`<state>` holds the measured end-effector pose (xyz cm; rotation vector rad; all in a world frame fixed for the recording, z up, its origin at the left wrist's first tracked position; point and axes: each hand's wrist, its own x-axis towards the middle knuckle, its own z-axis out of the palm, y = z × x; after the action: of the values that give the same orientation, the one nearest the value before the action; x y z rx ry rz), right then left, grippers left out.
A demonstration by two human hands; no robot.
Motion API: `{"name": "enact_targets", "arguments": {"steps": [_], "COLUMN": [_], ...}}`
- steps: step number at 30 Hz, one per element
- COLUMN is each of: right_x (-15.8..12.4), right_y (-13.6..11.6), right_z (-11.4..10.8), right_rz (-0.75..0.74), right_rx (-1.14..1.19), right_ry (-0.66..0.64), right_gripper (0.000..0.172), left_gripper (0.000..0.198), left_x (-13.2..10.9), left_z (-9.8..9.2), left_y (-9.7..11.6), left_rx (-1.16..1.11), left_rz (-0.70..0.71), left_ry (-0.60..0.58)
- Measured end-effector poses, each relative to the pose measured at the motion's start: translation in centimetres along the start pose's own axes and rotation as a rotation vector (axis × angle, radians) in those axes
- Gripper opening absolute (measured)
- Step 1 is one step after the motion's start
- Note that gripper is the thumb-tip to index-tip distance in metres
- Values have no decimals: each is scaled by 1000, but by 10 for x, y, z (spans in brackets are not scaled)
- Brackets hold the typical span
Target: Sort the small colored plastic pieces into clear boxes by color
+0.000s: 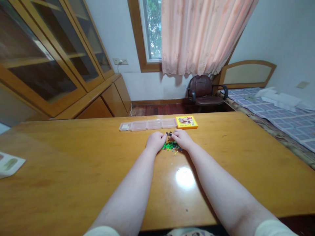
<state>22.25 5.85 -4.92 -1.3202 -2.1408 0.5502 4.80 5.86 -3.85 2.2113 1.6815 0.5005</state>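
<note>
My left hand [156, 141] and my right hand [181, 138] meet over the table, fingertips closed in pinches. Between them are small dark brick pieces [170, 134], one at each hand's fingers; whether they are joined is too small to tell. Just below the fingers lies a loose pile of tiny building bricks [169, 146], mostly green, with yellow, dark and pale ones. My right hand hides part of its right side. Behind the hands stands a row of clear plastic trays [154, 124], and a yellow box [187, 122] with printed pictures sits at its right end.
The wooden table [73, 170] spreads to both sides. A printed paper sheet [11, 165] lies at its left edge. Past the far edge are a brown office chair [202, 90] and a bed [278, 113]; a glass-door cabinet [61, 49] stands on the left.
</note>
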Motion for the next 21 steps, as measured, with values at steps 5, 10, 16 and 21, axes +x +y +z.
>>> {"name": "enact_targets", "arguments": {"steps": [5, 10, 16, 21], "right_x": [0, -1, 0, 1], "right_y": [1, 0, 4, 8], "right_z": [0, 1, 2, 3], "right_rz": [-21, -7, -6, 94], "right_rx": [85, 116, 63, -121], "right_ry": [20, 9, -33, 102], "right_gripper": [37, 36, 36, 49], "left_gripper": [49, 46, 49, 50], "left_x": [1, 2, 1, 0], "left_z": [1, 1, 0, 0], "left_y": [-2, -4, -2, 1], "left_rx": [-9, -27, 4, 17], "left_rz": [-34, -101, -73, 17], "left_ry": [-28, 18, 18, -9]}}
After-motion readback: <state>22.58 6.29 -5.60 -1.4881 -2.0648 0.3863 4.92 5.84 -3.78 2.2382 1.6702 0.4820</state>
